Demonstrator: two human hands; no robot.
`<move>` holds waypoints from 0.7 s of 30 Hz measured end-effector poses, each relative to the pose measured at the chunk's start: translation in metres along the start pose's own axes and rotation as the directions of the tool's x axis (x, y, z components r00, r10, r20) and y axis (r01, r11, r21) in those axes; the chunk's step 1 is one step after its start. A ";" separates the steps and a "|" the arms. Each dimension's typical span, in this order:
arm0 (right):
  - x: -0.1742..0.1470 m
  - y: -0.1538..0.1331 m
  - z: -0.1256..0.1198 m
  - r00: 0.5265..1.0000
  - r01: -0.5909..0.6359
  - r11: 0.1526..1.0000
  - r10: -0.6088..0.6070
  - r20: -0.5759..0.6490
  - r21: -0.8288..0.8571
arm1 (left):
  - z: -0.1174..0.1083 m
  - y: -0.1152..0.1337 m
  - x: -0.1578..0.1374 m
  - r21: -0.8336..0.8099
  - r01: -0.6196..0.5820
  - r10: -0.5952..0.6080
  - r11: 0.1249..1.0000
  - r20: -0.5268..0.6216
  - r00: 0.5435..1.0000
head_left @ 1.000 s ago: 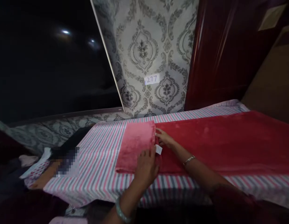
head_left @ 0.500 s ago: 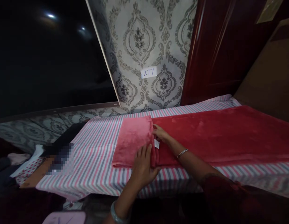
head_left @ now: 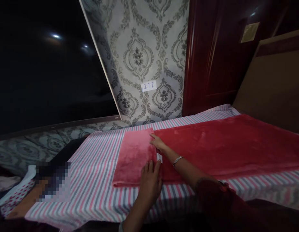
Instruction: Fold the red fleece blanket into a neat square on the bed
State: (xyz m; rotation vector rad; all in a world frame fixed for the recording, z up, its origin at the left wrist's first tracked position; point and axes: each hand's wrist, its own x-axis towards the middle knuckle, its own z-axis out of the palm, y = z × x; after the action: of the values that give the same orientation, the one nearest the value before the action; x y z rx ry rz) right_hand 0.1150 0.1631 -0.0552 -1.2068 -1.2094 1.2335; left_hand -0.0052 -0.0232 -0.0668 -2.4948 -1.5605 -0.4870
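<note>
A plush red blanket (head_left: 200, 145) lies spread over a striped cloth. Its left end is folded over, and the folded part (head_left: 131, 154) shows a lighter pink side. My left hand (head_left: 150, 180) rests flat on the near part of the fold's right edge, fingers stretched. Farther back along that edge, my right hand (head_left: 158, 142) touches the top of the fold with its fingers extended. Between the two hands a small white label (head_left: 159, 158) sticks out from the edge. The undersides of my fingers are hidden.
The pink, grey and white striped cloth (head_left: 91, 170) covers the table. Behind it stand a patterned wall with a "277" paper (head_left: 149, 85), a dark screen (head_left: 48, 71) and a large brown board (head_left: 277, 83). Dotted fabric (head_left: 17, 196) lies at the left.
My right hand has shifted from gripping the fold's edge to lying on top of it. My left hand's fingers stay on the fold, its thumb drawn in. The view has tilted upward.
</note>
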 end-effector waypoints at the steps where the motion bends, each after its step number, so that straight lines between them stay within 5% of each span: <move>1: 0.000 0.001 0.001 1.000 -0.001 1.000 0.001 -0.004 -0.002 | -0.002 0.001 0.002 0.006 0.003 -0.003 1.000 0.022 1.000; 5: 0.000 -0.003 0.003 1.000 0.010 1.000 -0.010 -0.030 -0.020 | -0.014 0.001 0.013 -0.038 0.037 -0.034 0.999 0.081 0.996; 10: 0.005 -0.018 -0.016 0.990 0.097 0.995 -0.100 -0.095 -0.036 | -0.027 0.012 0.027 -0.096 0.005 -0.006 0.995 -0.011 1.000; 16: -0.011 -0.004 -0.055 0.981 0.077 0.987 -0.100 -0.164 -0.143 | -0.003 0.042 0.034 -0.077 -0.099 0.103 0.992 0.047 0.994; 21: -0.017 0.005 -0.062 0.983 0.085 0.971 -0.118 -0.140 -0.222 | 0.009 0.046 0.031 -0.041 -0.130 0.132 0.991 0.027 0.991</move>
State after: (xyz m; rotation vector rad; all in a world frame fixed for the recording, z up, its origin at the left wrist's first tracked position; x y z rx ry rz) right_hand 0.1772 0.1474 -0.0599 -1.3531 -1.2978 0.9350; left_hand 0.0504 -0.0146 -0.0623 -2.6246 -1.3983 -0.4672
